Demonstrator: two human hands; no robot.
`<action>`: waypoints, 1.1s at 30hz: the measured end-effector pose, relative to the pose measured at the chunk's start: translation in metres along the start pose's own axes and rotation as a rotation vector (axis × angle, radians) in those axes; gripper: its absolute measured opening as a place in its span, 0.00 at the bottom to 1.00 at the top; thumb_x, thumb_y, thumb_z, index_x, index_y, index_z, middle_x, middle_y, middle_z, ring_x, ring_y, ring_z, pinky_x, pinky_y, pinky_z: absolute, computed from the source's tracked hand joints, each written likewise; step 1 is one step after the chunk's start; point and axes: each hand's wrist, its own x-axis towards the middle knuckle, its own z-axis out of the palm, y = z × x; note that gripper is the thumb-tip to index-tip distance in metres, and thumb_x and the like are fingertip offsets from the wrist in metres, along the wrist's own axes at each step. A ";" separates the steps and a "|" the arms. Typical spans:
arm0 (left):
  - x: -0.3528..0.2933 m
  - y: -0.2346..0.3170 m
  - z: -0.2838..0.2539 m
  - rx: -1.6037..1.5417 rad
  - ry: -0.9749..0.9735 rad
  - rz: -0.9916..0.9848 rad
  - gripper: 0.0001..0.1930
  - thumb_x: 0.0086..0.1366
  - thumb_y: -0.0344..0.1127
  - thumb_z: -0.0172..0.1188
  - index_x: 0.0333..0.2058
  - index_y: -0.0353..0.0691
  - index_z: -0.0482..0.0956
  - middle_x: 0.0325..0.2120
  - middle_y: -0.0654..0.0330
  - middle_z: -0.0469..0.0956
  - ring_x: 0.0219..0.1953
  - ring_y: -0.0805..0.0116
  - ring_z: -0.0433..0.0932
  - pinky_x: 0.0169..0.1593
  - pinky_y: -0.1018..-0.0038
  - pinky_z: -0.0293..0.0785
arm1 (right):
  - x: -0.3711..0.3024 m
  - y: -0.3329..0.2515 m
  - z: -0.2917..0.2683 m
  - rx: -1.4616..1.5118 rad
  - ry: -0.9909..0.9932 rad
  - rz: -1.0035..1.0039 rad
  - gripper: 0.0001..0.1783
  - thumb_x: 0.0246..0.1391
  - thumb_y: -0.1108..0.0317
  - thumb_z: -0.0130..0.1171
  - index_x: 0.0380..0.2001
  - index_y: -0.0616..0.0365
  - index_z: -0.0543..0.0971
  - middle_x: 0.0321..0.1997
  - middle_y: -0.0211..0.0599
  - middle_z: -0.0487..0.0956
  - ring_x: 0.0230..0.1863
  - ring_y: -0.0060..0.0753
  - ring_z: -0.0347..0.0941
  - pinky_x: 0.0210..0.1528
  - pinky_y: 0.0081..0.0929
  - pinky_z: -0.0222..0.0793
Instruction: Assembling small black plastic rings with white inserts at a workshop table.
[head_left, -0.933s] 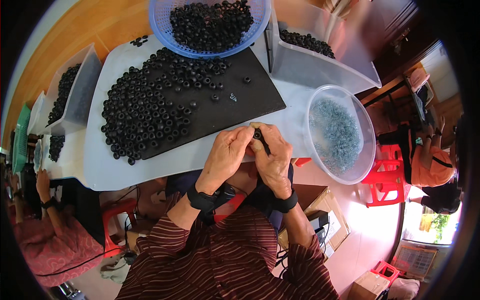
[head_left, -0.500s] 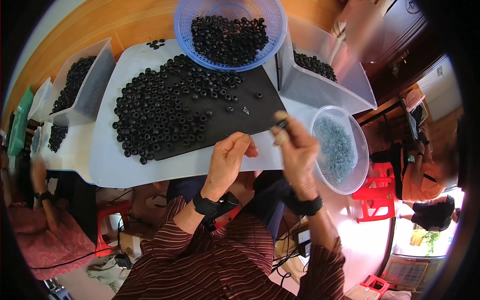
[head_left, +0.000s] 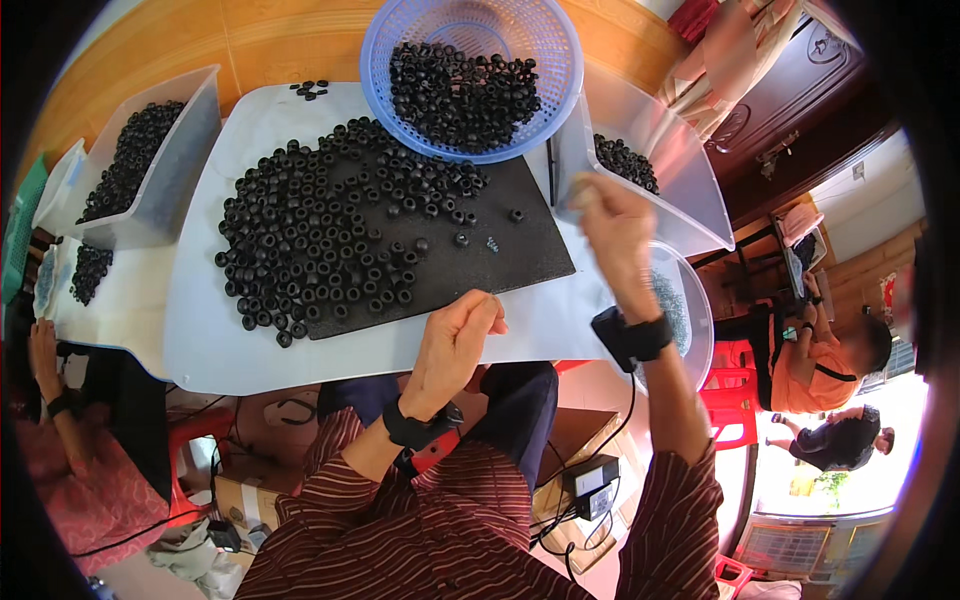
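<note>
Above the front edge of the white table, my left hand is closed, thumb against curled fingers; anything inside is hidden. My right hand is raised at the near side of the right clear plastic bin, its fingertips smeared by motion, so what they hold does not show. Many small black ring-shaped pieces are heaped on the table and over a dark flat mat. A few tiny pale pieces lie on the mat. Behind my right wrist is a clear bowl of small bluish translucent pieces.
A blue basket of black pieces stands at the back. Another clear bin of black pieces is at the left, near a co-worker's hand. Red stools stand at the right. A cable hangs from my right wrist.
My right hand has moved up and right from beside my left hand, where it pinched a black piece, to the right bin. My left hand moved slightly down. The view has shifted a little.
</note>
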 end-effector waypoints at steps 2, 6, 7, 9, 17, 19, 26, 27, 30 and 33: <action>-0.001 -0.003 -0.001 -0.014 0.004 -0.008 0.13 0.69 0.34 0.46 0.30 0.29 0.73 0.24 0.61 0.75 0.30 0.77 0.73 0.40 0.78 0.71 | -0.006 0.001 0.031 -0.161 -0.125 -0.036 0.09 0.48 0.73 0.59 0.34 0.60 0.81 0.28 0.46 0.80 0.28 0.43 0.78 0.36 0.33 0.73; 0.001 -0.005 0.006 -0.012 -0.008 0.004 0.13 0.69 0.34 0.46 0.31 0.30 0.73 0.24 0.62 0.75 0.31 0.77 0.73 0.39 0.79 0.70 | -0.006 0.030 0.051 -0.469 -0.126 -0.177 0.10 0.46 0.74 0.58 0.34 0.60 0.81 0.32 0.47 0.79 0.35 0.50 0.77 0.40 0.40 0.73; 0.001 -0.005 0.005 0.005 -0.008 0.015 0.13 0.69 0.34 0.46 0.31 0.30 0.73 0.24 0.62 0.75 0.31 0.77 0.73 0.39 0.79 0.70 | -0.006 0.034 0.055 -0.480 -0.172 -0.169 0.10 0.45 0.74 0.58 0.34 0.61 0.81 0.32 0.47 0.79 0.37 0.51 0.76 0.42 0.42 0.72; 0.001 -0.006 0.004 0.019 -0.016 0.028 0.12 0.69 0.34 0.46 0.32 0.30 0.73 0.24 0.62 0.75 0.30 0.77 0.73 0.39 0.79 0.70 | -0.008 0.038 0.054 -0.490 -0.216 -0.158 0.11 0.44 0.74 0.57 0.34 0.61 0.80 0.33 0.48 0.78 0.39 0.52 0.75 0.43 0.43 0.71; 0.007 -0.006 -0.002 -0.144 0.083 -0.093 0.12 0.69 0.37 0.49 0.38 0.32 0.74 0.26 0.59 0.78 0.29 0.75 0.75 0.37 0.78 0.72 | -0.058 -0.021 0.031 0.025 -0.408 0.017 0.19 0.39 0.79 0.59 0.41 0.62 0.79 0.33 0.47 0.79 0.29 0.42 0.77 0.33 0.31 0.74; 0.010 -0.006 0.000 -0.205 0.097 -0.129 0.12 0.68 0.37 0.49 0.38 0.32 0.74 0.27 0.59 0.78 0.29 0.75 0.75 0.37 0.79 0.72 | -0.071 -0.032 0.030 0.033 -0.380 -0.056 0.20 0.40 0.80 0.58 0.41 0.62 0.78 0.32 0.47 0.80 0.29 0.41 0.78 0.33 0.30 0.74; 0.013 0.000 -0.007 -0.345 -0.013 -0.288 0.10 0.65 0.33 0.51 0.40 0.33 0.75 0.29 0.57 0.79 0.30 0.74 0.74 0.39 0.79 0.71 | -0.068 -0.023 0.029 0.270 -0.351 0.032 0.16 0.44 0.81 0.56 0.40 0.63 0.79 0.30 0.48 0.80 0.28 0.42 0.78 0.33 0.30 0.74; 0.012 0.002 -0.008 -0.374 -0.027 -0.323 0.10 0.65 0.32 0.51 0.40 0.32 0.76 0.30 0.56 0.79 0.31 0.73 0.75 0.39 0.79 0.71 | -0.062 -0.020 0.032 0.272 -0.353 0.032 0.16 0.44 0.81 0.56 0.40 0.63 0.79 0.30 0.48 0.80 0.28 0.42 0.78 0.33 0.30 0.74; 0.010 0.003 -0.007 -0.406 0.024 -0.311 0.11 0.65 0.32 0.51 0.41 0.31 0.76 0.31 0.55 0.80 0.32 0.73 0.75 0.40 0.78 0.72 | -0.043 0.000 0.045 -0.081 -0.259 -0.087 0.10 0.48 0.79 0.57 0.36 0.65 0.80 0.29 0.45 0.80 0.28 0.28 0.78 0.32 0.26 0.73; 0.009 0.004 -0.003 -0.380 0.027 -0.316 0.12 0.64 0.32 0.51 0.42 0.31 0.77 0.31 0.55 0.80 0.32 0.72 0.76 0.41 0.77 0.72 | -0.034 0.019 0.050 -0.223 -0.305 -0.218 0.09 0.47 0.77 0.58 0.34 0.65 0.80 0.26 0.46 0.79 0.27 0.29 0.78 0.32 0.26 0.72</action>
